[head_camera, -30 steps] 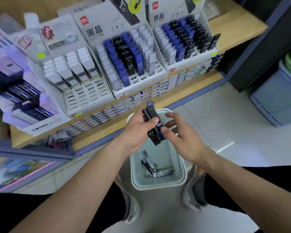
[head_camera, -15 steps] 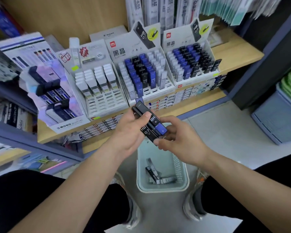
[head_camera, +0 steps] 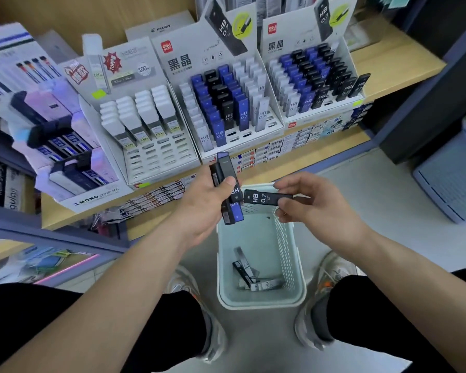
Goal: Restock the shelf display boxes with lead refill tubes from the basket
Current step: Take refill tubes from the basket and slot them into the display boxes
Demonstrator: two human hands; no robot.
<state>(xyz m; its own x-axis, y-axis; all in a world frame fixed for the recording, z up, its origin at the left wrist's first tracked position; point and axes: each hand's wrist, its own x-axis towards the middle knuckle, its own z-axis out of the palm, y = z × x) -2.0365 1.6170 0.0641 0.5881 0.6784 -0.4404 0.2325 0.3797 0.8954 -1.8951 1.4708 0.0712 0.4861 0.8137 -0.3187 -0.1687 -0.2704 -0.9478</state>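
My left hand (head_camera: pixel 203 201) grips a small bundle of lead refill tubes (head_camera: pixel 228 184), black and blue, in front of the shelf. My right hand (head_camera: pixel 316 204) pinches a single black tube (head_camera: pixel 267 197) marked HB 0.7, held sideways just right of the bundle. Below both hands a pale green basket (head_camera: pixel 293 267) stands on the floor between my feet, with a few tubes (head_camera: pixel 249 273) lying at its bottom. On the wooden shelf stand two white display boxes, the middle box (head_camera: pixel 272 127) and the right box (head_camera: pixel 323 114), with blue, black and grey tubes and some bare slots in their front rows.
A white box of grey-white refills (head_camera: pixel 159 160) stands left of the middle box, and a Mono display (head_camera: pixel 65 146) further left. Flat packs line the shelf's front edge (head_camera: pixel 156 196). A blue-grey bin (head_camera: pixel 449 181) sits on the floor at right. My shoes flank the basket.
My right hand has pulled one black tube out of the bundle to the right. The view has tilted up, so more of the shelf shows.
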